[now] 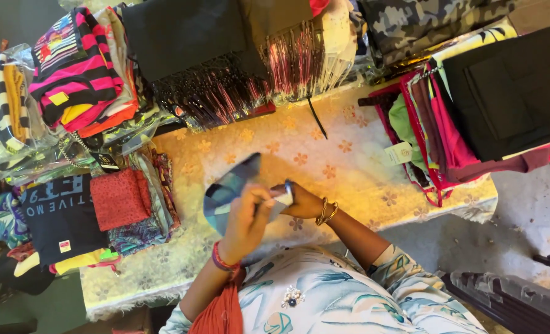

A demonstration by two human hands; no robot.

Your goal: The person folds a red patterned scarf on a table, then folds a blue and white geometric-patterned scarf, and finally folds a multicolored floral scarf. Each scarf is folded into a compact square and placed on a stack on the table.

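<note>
Both hands are up over the tabletop, which is covered in a cream cloth with a flower print. The left hand, a red and purple bangle at its wrist, is clenched on the near edge of a folded blue and grey patchwork-print fabric piece. The right hand, gold bangles at the wrist, grips the same fabric piece from the other side, fingers curled round it. The piece is lifted off the tabletop, tilted.

Left of the fabric piece lies a folded red dotted cloth, and beyond that a dark printed T-shirt. Further up from the piece sits a black fringed garment, with a pink and black striped top beside it. To the right of the piece, well apart, rests a stack of folded pink, green and black clothes.
</note>
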